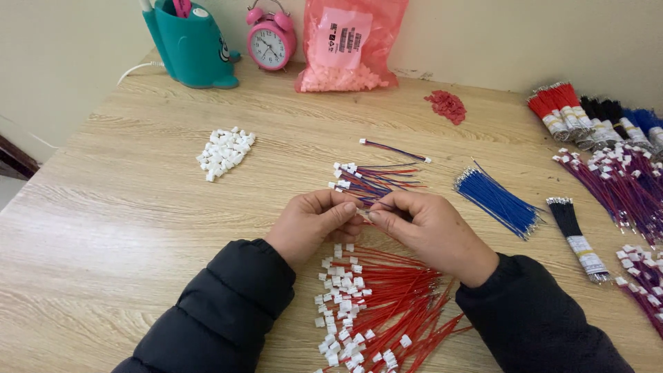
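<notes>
Two hands meet at table centre: left hand (314, 221) and right hand (425, 228) both pinch one small connector piece (360, 209) between fingertips. At six o'clock lie red wires (394, 311). At twelve, a pink bag (349, 45) holds white connectors; at eleven, a teal holder (190, 45) holds pens.

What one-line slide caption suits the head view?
Left hand and right hand pinch a small connector piece above red wires with white plastic plugs on a light wooden table.
</notes>
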